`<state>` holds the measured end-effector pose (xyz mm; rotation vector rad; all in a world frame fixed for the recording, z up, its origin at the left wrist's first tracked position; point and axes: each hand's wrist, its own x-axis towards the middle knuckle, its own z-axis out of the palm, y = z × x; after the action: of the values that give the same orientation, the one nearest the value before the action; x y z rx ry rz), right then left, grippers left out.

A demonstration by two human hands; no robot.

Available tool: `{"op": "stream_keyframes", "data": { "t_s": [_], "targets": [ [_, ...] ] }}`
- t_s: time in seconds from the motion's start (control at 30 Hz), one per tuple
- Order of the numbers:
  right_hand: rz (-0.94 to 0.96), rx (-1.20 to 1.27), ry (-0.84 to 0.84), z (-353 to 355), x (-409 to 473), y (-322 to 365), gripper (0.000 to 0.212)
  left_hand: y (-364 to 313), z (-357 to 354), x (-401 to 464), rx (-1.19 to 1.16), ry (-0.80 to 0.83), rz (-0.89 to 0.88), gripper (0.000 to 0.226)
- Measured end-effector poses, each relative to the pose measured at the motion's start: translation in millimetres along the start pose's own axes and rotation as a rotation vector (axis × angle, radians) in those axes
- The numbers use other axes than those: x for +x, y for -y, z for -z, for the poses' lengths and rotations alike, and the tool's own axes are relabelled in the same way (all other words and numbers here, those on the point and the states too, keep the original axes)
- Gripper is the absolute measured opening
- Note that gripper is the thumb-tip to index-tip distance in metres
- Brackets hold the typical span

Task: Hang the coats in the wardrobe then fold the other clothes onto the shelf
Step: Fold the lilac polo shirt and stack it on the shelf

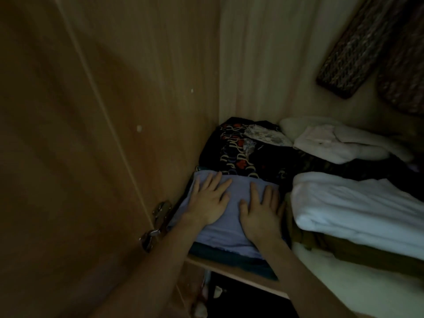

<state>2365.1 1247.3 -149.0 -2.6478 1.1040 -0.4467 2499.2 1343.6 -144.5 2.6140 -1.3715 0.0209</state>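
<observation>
A folded pale lilac garment (231,235) lies at the left end of the wardrobe shelf (236,273), on top of a dark teal piece. My left hand (208,200) and my right hand (260,214) both press flat on it with straight fingers, side by side. Behind it sits a black garment (231,154) with red and white print. To the right lies a folded white garment (358,210) over an olive one (325,245). A brown woven coat (358,47) hangs at the upper right.
The wardrobe's wooden side wall (160,88) stands close on the left, with a metal hinge (158,216) at the shelf's front corner. More white clothes (332,143) lie at the back right. A dark lower compartment (241,299) opens under the shelf.
</observation>
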Motion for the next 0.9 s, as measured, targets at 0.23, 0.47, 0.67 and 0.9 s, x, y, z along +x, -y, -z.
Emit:
{"op": "stream_keyframes", "data": {
  "t_s": [0.23,0.47,0.67,0.9],
  "targets": [
    [0.159,-0.064,-0.046,42.9,-70.0,22.3,0.073,1.4,47.7,-67.2,0.010,-0.087,-0.080,0.075],
    [0.049,-0.092,0.043,56.6,-146.8,10.2,0.073,-27.4,50.9,-146.0,-0.029,-0.022,-0.123,0.056],
    [0.005,-0.081,0.060,88.6,-198.3,-10.7,0.063,-55.0,60.3,-192.6,-0.043,-0.051,-0.204,0.059],
    [0.056,-0.032,0.084,120.4,-250.3,-26.2,0.062,-86.2,71.9,-262.3,0.024,-0.045,-0.173,0.065]
  ]
}}
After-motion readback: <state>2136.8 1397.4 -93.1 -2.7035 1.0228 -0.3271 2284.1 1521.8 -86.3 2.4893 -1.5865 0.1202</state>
